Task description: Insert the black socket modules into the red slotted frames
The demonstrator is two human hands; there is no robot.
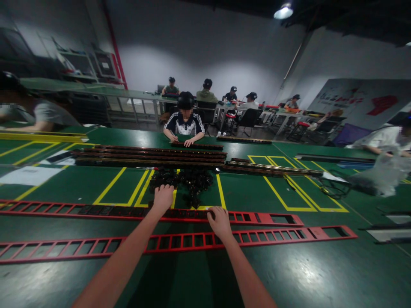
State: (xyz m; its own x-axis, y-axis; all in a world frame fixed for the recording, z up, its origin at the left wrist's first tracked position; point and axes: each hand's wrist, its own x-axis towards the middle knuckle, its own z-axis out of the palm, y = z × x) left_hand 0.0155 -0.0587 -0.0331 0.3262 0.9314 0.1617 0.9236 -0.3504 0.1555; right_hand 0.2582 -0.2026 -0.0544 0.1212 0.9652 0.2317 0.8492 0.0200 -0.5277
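My left hand [163,197] is at the near left edge of a pile of small black parts [197,184]. Its fingers curl downward, and their tips are hidden, so what they grip cannot be made out. My right hand [220,219] rests over the farther red slotted strip [242,218], fingers bent and drawn together at a slot; anything between them is too small to tell. Black inserts [109,211] fill several slots of that strip, left of my hands. A second red slotted strip [199,241] lies nearer, under my forearms, with its slots open to the green table.
Long dark strips [150,156] are stacked beyond the pile. Opposite, a person [184,122] handles another dark strip [202,146]. White paper [28,175] lies at left; a clear plastic bag [382,175] and black cables [334,188] are at right. Yellow tape marks the green table [289,269].
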